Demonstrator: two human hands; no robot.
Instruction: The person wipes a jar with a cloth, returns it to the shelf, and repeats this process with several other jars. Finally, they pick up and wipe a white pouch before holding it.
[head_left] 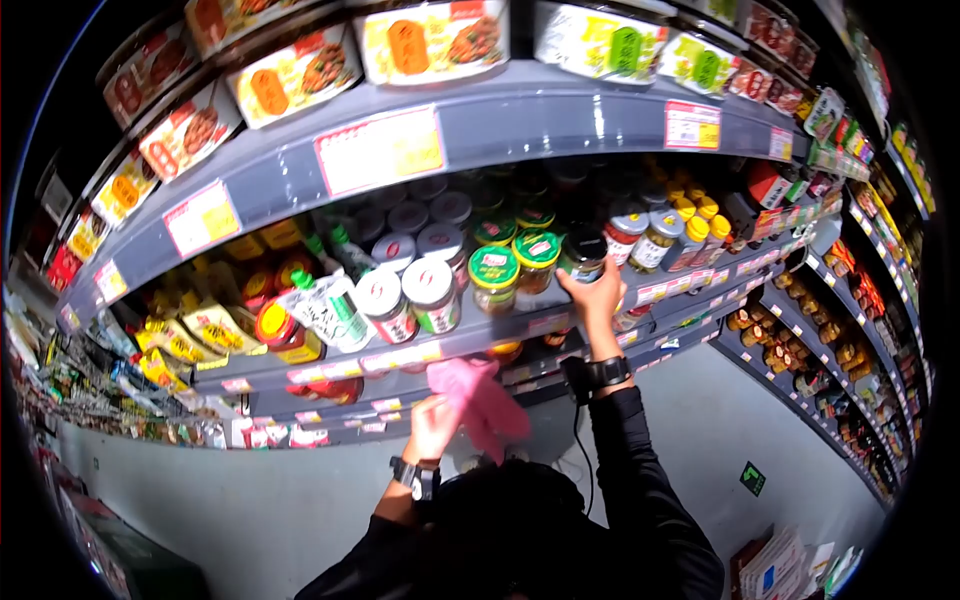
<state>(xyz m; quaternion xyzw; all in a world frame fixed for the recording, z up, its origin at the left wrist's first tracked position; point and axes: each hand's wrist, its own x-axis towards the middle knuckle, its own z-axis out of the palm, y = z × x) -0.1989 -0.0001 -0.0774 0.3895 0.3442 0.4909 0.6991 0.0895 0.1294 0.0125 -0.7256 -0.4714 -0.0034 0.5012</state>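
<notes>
My right hand [597, 292] reaches to the shelf, its fingers closed around a dark-lidded jar [583, 253] at the front of the row. Just left of that jar stand green-lidded jars [494, 278], and to its right are jars with white lids [627, 238]. Lower and to the left, my left hand [433, 427] grips a pink cloth [480, 405] that hangs loosely in front of the shelf edge. White-lidded jars [431, 293] sit on the shelf above the cloth.
Packaged boxes [432, 42] line the upper shelf, whose lip [540, 115] overhangs the jars. Yellow packets and a red jar [288, 333] stand at the left. More shelving [850, 330] rises on the right. A cable [585, 450] hangs from my right wrist. Grey floor [690, 420] lies below.
</notes>
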